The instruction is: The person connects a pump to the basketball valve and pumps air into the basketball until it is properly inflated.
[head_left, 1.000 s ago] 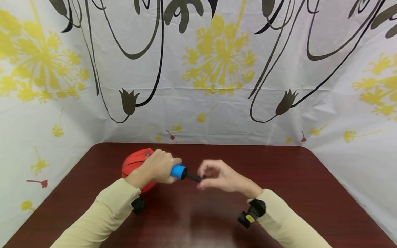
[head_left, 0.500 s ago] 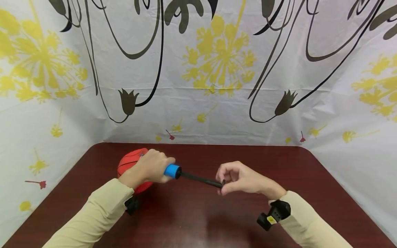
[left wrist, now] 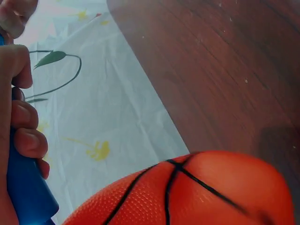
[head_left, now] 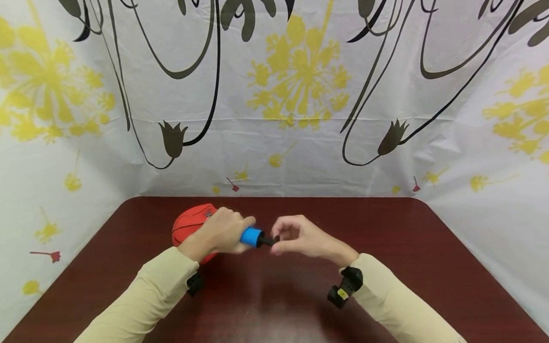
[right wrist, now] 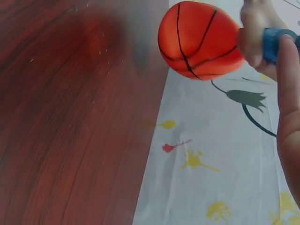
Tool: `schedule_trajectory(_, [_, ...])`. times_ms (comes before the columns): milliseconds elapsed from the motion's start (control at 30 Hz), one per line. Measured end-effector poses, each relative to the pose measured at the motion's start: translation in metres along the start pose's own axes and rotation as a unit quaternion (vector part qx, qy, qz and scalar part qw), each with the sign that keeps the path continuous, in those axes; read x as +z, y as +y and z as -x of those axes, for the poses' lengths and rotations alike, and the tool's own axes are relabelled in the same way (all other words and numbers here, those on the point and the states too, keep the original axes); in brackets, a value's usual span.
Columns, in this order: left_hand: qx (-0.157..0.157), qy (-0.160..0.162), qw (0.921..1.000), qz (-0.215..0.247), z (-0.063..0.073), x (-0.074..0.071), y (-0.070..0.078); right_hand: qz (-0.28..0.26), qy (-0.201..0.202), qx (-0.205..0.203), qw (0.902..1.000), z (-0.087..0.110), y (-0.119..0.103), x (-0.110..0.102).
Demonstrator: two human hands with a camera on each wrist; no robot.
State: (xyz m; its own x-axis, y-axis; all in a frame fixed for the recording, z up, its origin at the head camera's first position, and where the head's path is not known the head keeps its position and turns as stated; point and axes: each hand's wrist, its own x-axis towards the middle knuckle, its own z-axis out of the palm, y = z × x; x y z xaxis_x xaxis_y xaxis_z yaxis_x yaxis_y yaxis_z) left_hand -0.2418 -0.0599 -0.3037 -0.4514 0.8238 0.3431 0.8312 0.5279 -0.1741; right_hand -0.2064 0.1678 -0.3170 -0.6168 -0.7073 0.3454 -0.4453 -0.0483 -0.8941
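My left hand (head_left: 226, 231) is wrapped around the blue barrel of a hand pump (head_left: 252, 237), held level above the table. From the barrel's right end comes a short stretch of black rod (head_left: 267, 241). Thumb and fingers of my right hand (head_left: 300, 236) pinch the small black handle at the rod's tip. An orange-red basketball (head_left: 188, 224) with black seams sits at the left end of the pump, partly covered by the left hand. In the left wrist view the basketball (left wrist: 187, 197) has a slightly uneven outline; the joint between ball and pump is hidden.
A dark red-brown wooden table (head_left: 274, 305) lies below both hands. Behind and beside it hangs a white patterned cloth (head_left: 274, 157) with yellow and grey plant shapes. Each wrist wears a black camera (head_left: 345, 286).
My right hand pulled the rod far out to the right, then brought it back left, so most of it is inside the barrel. Left hand and basketball shifted slightly left, then back right.
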Motion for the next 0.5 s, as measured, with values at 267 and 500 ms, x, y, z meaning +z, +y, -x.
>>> schedule_trajectory(267, [-0.021, 0.012, 0.9996, -0.016, 0.009, -0.002, -0.01, -0.103, -0.031, 0.007, 0.9942, 0.042, -0.013, -0.026])
schedule_trajectory(500, [-0.001, 0.029, 0.9994, -0.017, 0.004, 0.002, -0.005, -0.057, -0.031, -0.016, 0.9978, 0.001, 0.008, -0.011])
